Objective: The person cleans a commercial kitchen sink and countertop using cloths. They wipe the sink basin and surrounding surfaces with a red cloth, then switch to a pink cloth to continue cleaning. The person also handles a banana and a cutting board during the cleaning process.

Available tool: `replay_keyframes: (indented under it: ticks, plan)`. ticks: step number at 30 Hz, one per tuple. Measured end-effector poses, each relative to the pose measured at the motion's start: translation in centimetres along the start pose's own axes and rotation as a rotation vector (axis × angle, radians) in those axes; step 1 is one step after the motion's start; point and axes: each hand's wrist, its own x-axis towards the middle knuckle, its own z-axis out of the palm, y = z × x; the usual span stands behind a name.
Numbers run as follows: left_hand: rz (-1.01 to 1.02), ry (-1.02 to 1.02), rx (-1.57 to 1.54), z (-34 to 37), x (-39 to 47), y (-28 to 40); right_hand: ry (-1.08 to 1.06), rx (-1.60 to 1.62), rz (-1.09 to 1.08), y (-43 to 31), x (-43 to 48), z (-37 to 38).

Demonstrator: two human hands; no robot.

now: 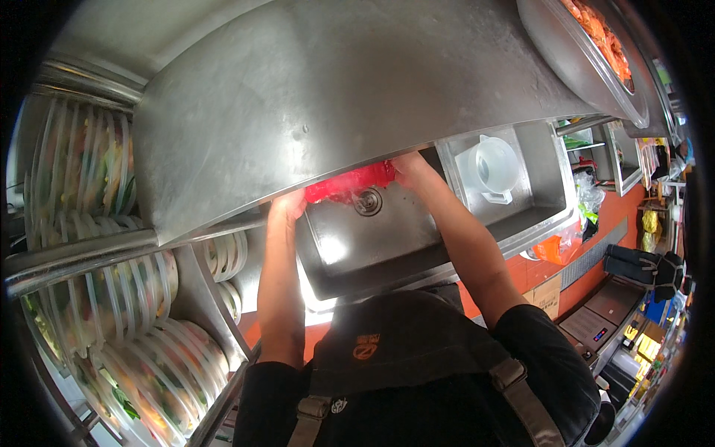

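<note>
My left hand (290, 204) and my right hand (408, 167) hold the two ends of a red object (349, 183), which looks wet and may be a basket or bag. It is over a stainless steel sink basin (380, 240), behind the round drain (368, 201). A metal shelf (357, 78) above hides its far side and part of my fingers. In the neighbouring basin at the right stands a translucent plastic jug (496, 166) with a handle.
Stacked lidded containers of food (106, 302) fill a rack at the left. A container of orange food (603, 42) rests on the shelf's right end. The shelf's front edge runs just above my hands. An orange bag (558, 248) is beside the sink, near the red floor.
</note>
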Motion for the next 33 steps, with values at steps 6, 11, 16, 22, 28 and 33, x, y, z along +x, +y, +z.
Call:
replay_keyframes:
  ticks: [6, 11, 16, 22, 28, 33]
  plan:
    - [0.081, 0.218, 0.586, -0.1, -2.3, 3.2, -0.008, -0.02, -0.156, -3.1, 1.2, -3.2]
    - [0.457, 0.397, 0.45, -0.8, 0.3, 4.6, 0.179, -0.178, -0.234, -4.7, 1.7, -5.1]
    - [0.595, 0.493, 0.479, -2.1, 1.7, 5.1, 0.244, -0.393, -0.467, -5.6, 0.2, -4.2]
    - [0.643, 0.55, 0.543, -2.6, 1.5, 5.3, 0.201, -0.275, -0.334, -6.4, -0.3, -5.1]
    - [0.644, 0.553, 0.731, -3.2, 1.3, 5.2, 0.302, -0.677, -0.429, -5.9, 0.6, -6.3]
    - [0.52, 0.32, 1.14, -2.8, -0.5, 5.2, 0.058, -1.609, -0.283, -6.3, -0.6, -5.5]
